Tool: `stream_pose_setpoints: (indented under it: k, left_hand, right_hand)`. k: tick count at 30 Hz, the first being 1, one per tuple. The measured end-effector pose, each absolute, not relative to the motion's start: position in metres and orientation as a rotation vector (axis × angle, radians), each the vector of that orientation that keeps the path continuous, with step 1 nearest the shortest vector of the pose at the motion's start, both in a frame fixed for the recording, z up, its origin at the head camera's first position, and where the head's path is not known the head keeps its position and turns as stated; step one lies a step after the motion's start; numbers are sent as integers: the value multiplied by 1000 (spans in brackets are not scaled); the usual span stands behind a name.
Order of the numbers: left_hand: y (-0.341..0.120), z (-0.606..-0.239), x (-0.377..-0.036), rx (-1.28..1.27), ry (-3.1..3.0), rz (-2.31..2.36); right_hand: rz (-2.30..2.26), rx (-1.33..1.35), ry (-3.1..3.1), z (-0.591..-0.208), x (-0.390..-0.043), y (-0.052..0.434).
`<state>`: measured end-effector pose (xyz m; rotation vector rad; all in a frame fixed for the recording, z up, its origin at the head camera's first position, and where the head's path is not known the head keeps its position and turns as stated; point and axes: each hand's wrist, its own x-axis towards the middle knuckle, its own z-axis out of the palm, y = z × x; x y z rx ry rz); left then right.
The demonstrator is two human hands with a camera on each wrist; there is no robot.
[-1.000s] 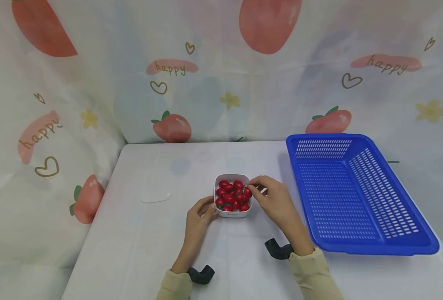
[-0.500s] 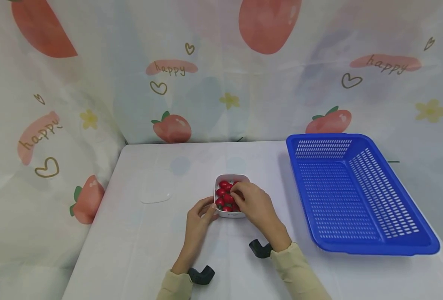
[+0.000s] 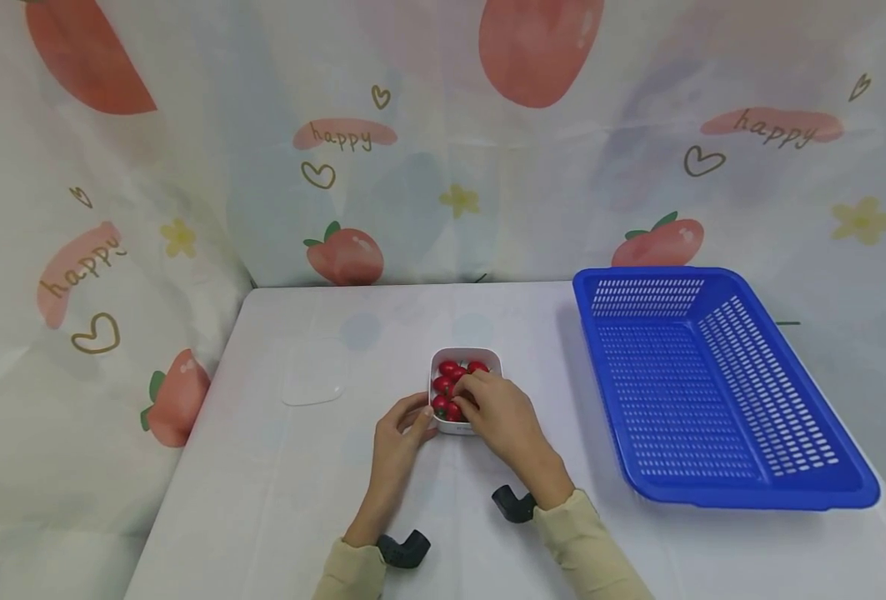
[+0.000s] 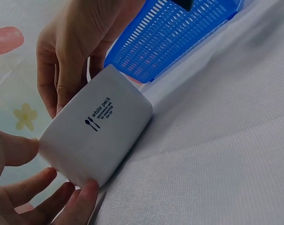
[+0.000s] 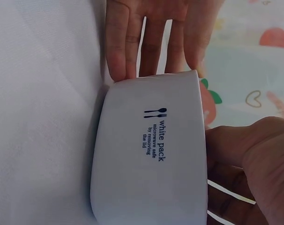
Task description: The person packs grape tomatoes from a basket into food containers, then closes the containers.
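A small white plastic box [image 3: 453,428] holds several red cherry tomatoes [image 3: 448,368], partly hidden by my right hand. Its front wall bears "white pack" printing, clear in both wrist views. My left hand [image 3: 400,446] steadies the box at its left end, the thumb by the rim and nearly straight fingers against the end wall. My right hand [image 3: 504,417] reaches over the right side, with bent fingers and thumb down among the tomatoes. Its fingertips come together near the middle; the wall hides them in the wrist views, and I cannot tell whether they pinch a tomato.
A large blue plastic basket [image 3: 698,392] with slotted walls stands on the right of the white-covered table [image 3: 322,483]. A clear lid-like sheet [image 3: 312,401] lies left of the box. A printed cloth [image 3: 427,208] hangs behind the table.
My right hand has moved left from the box's right edge, where it touched a tomato, to the middle of the tomatoes. The left hand and the box have stayed in place.
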<state>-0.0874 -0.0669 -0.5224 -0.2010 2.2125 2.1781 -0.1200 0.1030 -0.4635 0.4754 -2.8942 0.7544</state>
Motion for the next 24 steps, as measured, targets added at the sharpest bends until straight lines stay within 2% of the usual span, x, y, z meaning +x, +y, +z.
stream_pose_setpoints:
  k: [18, 24]
  left_hand:
    - [-71, -518, -88, -167, 2236, 2140]
    - [-79, -514, -90, -153, 2464, 1967]
  right_hand:
    - [963, 374, -2823, -457, -109, 112]
    - [991, 364, -2763, -457, -103, 116]
